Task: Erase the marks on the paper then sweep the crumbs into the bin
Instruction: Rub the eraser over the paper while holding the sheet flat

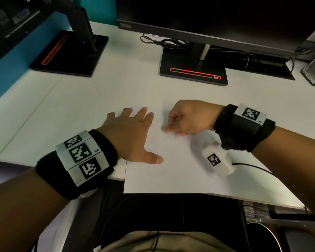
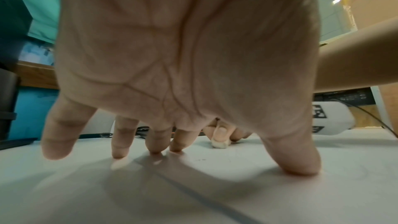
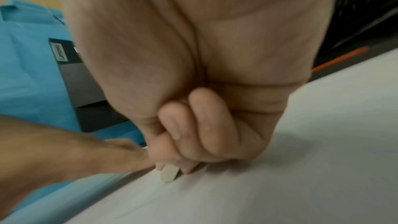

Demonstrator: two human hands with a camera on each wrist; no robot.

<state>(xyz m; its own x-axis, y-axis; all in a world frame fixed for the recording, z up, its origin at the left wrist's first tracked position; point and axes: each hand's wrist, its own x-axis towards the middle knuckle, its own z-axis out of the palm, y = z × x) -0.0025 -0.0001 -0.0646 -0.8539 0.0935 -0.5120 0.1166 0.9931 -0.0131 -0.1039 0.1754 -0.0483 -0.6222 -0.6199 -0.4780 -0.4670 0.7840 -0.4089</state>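
Note:
A white sheet of paper lies on the white desk, its near edge hanging over the desk's front. Faint pencil marks curve across its middle. My left hand lies flat with fingers spread, pressing down the paper's left part; its fingertips touch the surface. My right hand pinches a small cream eraser between thumb and fingers and holds its tip against the paper. The eraser also shows beyond my left fingers. No bin can be told apart with certainty.
A monitor on a black stand sits behind the paper, with cables beside it. A second black stand is at the back left. A round dark metal rim shows below the desk at lower right. The desk's front edge runs beneath my wrists.

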